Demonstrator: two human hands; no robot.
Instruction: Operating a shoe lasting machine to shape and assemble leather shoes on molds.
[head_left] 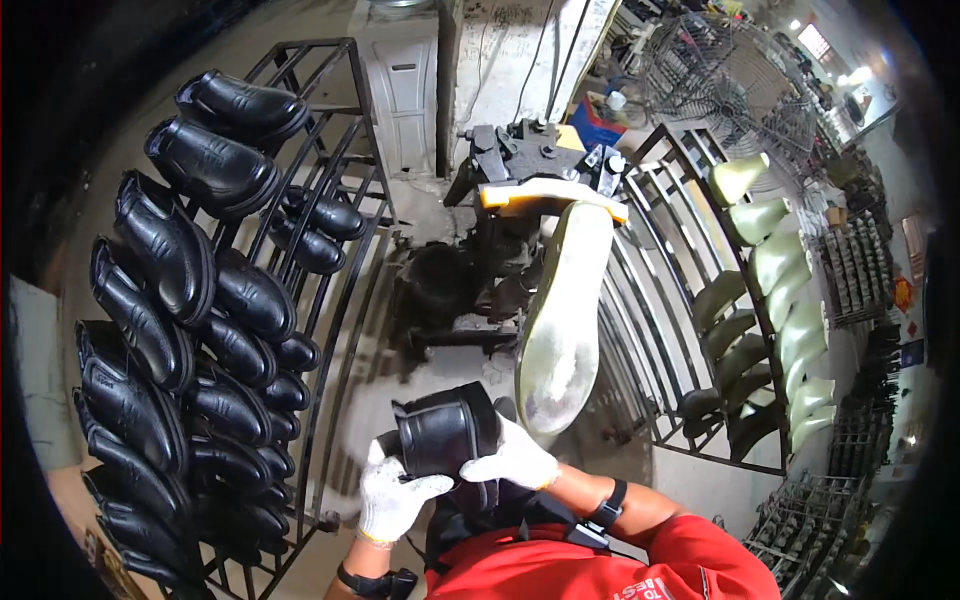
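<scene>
Holding a black leather piece [437, 437] on the near side of the pale shoe form [567, 345], with left grip [393, 500] and right grip [517, 456] both clamped on it.

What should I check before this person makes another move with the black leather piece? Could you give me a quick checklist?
1. Left hand gripping the black leather piece: ok, thumb in front.
2. Right hand supporting it too: ok, on the piece's right side.
3. Both hands gloved: ok, white gloves on each.
4. Pale green foot-shaped form uncovered: ok, no leather over its visible surface.
5. Form firmly fixed near the orange-edged bar: cannot tell; its attachment is not clear.
6. Inside of the leather piece free of folds: cannot tell; it is mostly hidden from this view.
</scene>
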